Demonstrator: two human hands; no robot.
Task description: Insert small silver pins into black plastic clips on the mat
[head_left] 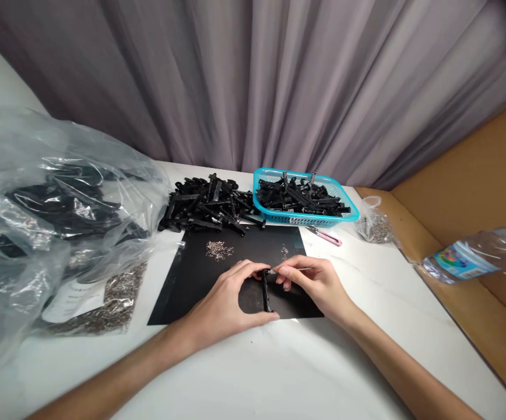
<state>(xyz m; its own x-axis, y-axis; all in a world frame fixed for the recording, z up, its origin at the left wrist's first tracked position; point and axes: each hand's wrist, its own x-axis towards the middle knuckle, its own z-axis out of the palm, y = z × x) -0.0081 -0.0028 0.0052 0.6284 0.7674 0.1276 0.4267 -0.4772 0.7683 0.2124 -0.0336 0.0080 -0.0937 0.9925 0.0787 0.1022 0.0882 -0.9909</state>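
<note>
My left hand (222, 297) grips a narrow black plastic part (266, 291) by its two ends, thumb at the near end and fingers at the far end. At the far end of that part, my right hand (309, 280) pinches a thin metal tool (306, 269), its tip at or very near the plastic. The fingers hide most of the tool, so its exact kind is unclear. Under both hands lies a black mat (178, 291). On it are a heap of small metal pieces (218, 251) and a smaller scatter of metal bits (284, 252).
Behind the mat are a pile of black plastic parts (209, 204) and a blue basket (259, 205) of similar parts. A pink-handled tool (326, 236) lies nearby. Clear bags (104, 146) fill the left; a small bag (374, 224), bottle (467, 256) and cardboard (475, 169) stand right.
</note>
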